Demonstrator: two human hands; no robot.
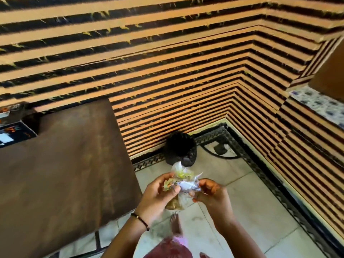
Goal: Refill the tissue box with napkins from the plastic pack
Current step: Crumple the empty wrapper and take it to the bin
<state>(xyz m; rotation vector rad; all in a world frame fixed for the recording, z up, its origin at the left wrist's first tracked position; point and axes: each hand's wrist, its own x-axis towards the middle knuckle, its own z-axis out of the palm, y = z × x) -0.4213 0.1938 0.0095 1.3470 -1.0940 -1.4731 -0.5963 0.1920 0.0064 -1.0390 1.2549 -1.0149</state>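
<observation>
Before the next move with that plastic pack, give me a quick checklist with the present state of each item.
1. Left hand grip on the plastic pack: ok, fingers curled round its left side.
2. Right hand grip on the pack: ok, pinching its right end.
3. Pack opened: cannot tell, the crumpled film hides any tear.
4. Napkins left inside: cannot tell.
5. Tissue box within view: ok, it sits at the far left of the brown table, apart from both hands.
6. Black bin on the floor beyond the pack: ok, standing by the wall.

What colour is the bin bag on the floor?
Black: the bin bag by the striped wall, in the head view.
</observation>
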